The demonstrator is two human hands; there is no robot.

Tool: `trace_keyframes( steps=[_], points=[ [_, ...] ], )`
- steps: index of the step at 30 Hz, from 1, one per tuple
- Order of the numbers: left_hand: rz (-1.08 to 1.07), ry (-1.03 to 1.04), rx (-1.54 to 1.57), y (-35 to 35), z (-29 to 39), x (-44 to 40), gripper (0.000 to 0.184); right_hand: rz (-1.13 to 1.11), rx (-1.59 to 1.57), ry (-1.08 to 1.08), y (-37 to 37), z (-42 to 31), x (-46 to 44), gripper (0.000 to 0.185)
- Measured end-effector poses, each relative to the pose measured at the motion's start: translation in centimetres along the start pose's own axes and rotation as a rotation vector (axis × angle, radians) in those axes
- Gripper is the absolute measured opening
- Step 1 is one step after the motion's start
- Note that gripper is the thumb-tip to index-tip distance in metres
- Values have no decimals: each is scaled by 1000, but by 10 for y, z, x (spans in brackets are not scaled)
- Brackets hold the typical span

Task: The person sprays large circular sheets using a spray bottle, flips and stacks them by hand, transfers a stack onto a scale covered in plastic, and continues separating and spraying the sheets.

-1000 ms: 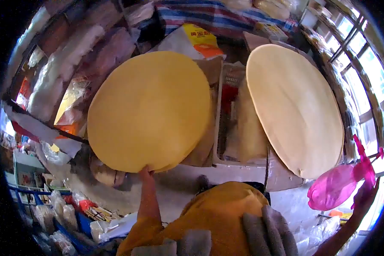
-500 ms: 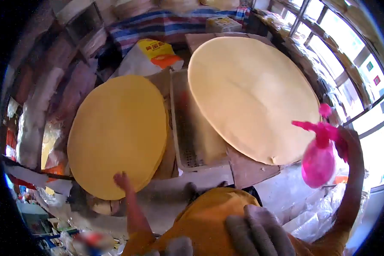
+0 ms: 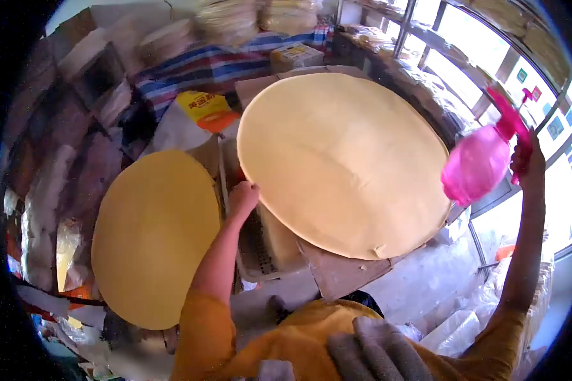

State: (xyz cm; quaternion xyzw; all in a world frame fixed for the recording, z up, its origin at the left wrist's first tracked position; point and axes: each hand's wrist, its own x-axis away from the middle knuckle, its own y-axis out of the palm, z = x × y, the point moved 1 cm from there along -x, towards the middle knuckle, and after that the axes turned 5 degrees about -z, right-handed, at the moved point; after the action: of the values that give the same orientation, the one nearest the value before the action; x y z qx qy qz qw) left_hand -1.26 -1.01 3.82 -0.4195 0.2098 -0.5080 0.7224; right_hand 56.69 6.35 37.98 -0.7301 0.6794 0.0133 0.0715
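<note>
My right hand [image 3: 527,157] is wrapped round the neck and trigger of a pink spray bottle [image 3: 478,164], raised and tilted at the right. Below and left of the bottle lies a large round pale sheet [image 3: 346,168], thin and smooth, with a small torn flap near its front edge. At that sheet's left rim, my left hand [image 3: 243,199] is closed, its fingertips pinching the edge. A second large round sheet [image 3: 156,241], deeper yellow, lies to the left, beyond my left forearm.
A perforated plastic crate [image 3: 257,273] stands between the two sheets, with cardboard [image 3: 343,270] under the pale one. Behind are a white and yellow sack [image 3: 200,117], a small box [image 3: 297,57] and striped cloth. Clear plastic bags [image 3: 454,330] lie at lower right, beside shelves and windows.
My left hand has gone from the yellow sheet up and right to the pale sheet's left rim. My right hand has lifted and tipped the spray bottle. The view has shifted somewhat.
</note>
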Motion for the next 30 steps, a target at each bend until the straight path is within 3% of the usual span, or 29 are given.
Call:
trace_keyframes(
  steps=[3, 4, 5, 7, 9, 11, 13, 14, 17, 18, 21, 25, 27, 30],
  points=[
    [-84, -11, -235, -18, 18, -2, 31, 139, 68, 176, -54, 15, 44, 21],
    [-107, 82, -239, 1, -7, -30, 30, 210, 96, 247, -71, 20, 76, 22],
    [-172, 261, -497, -24, 20, -14, 29, 289, 286, 228, -35, 12, 115, 28],
    [-109, 121, -475, -33, 41, -9, 27, 127, 597, 297, -58, 23, 147, 32],
    [-94, 217, -301, 0, -2, -65, 26, -57, 900, 364, -78, 31, 168, 40],
    [-175, 198, 3, -6, 7, -70, 26, 66, 663, 454, -44, 29, 186, 25],
    [-349, 64, 429, -58, 75, -15, 27, 182, 418, 533, -9, 28, 196, 34],
    [-328, 86, 658, -51, 74, -17, 27, 158, 658, 539, -11, 42, 193, 40],
    [-93, 139, 924, -25, 66, -27, 25, -101, 529, 474, 30, 22, 181, 40],
    [-151, 161, 1087, -21, 67, -24, 23, -137, 642, 381, 28, 27, 171, 41],
    [-163, 5, 1289, -24, 86, 11, 25, -141, 466, 304, 41, 21, 139, 44],
    [-293, -23, 1186, -7, 77, 22, 25, 200, 293, 134, 84, 26, 91, 42],
    [-291, -41, 1076, 4, 80, 27, 27, 165, 127, 101, 101, 26, 76, 42],
    [-313, 45, 1097, 4, 98, 48, 33, 229, 149, 50, 140, 13, 81, 42]
  ],
)
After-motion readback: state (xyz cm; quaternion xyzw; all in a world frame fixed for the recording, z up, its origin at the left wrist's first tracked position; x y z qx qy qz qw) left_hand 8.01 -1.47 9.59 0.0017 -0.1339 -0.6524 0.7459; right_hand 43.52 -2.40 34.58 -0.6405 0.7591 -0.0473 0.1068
